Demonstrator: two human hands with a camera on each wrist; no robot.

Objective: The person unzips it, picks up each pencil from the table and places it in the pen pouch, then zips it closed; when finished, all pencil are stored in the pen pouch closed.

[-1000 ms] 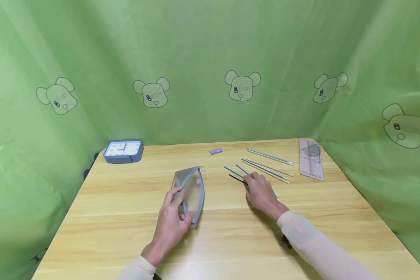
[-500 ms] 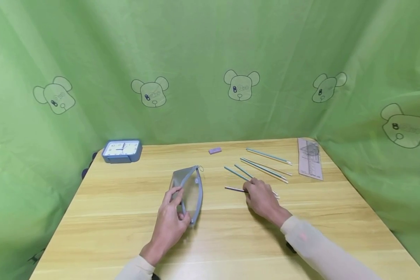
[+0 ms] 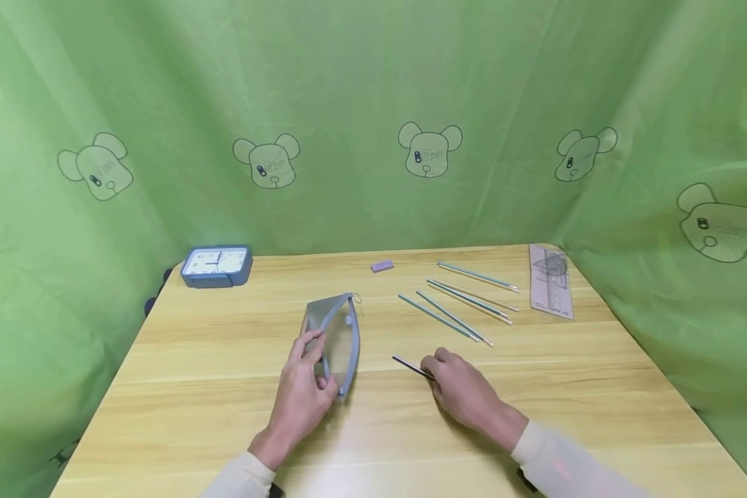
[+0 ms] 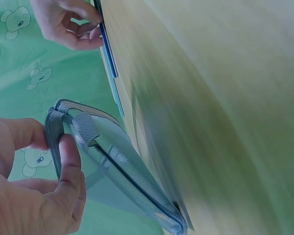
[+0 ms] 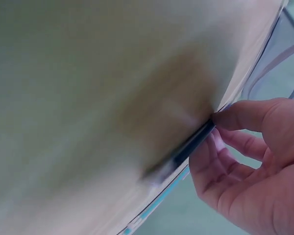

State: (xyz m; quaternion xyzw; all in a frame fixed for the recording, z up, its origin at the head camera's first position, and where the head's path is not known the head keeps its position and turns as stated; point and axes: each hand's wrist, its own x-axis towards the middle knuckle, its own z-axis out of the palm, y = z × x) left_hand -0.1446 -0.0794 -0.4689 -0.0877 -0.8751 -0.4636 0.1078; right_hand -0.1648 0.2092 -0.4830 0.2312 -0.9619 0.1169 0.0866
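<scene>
My left hand (image 3: 305,394) pinches the near edge of a grey-blue mesh zipper pouch (image 3: 355,353), whose mouth gapes toward the right. In the left wrist view the thumb and a finger grip the pouch's zip edge (image 4: 54,132). Right of the pouch, my right hand (image 3: 467,391) pinches a dark pencil (image 3: 411,366), its one end pointing left toward the pouch. The right wrist view shows the dark pencil (image 5: 186,149) between thumb and fingertips, low over the table. Behind that hand, two teal pencils (image 3: 445,318) lie on the table.
More teal and yellow pencils (image 3: 473,299) lie farther back. A purple eraser (image 3: 382,266) sits near the table's back edge, a blue clock (image 3: 216,266) at back left. A ruler set (image 3: 550,283) lies at back right. Green curtains (image 3: 348,104) surround the wooden table (image 3: 224,373).
My right hand has drawn the dark pencil away from the teal ones, toward the table's front and slightly left. The left hand and pouch have stayed almost still.
</scene>
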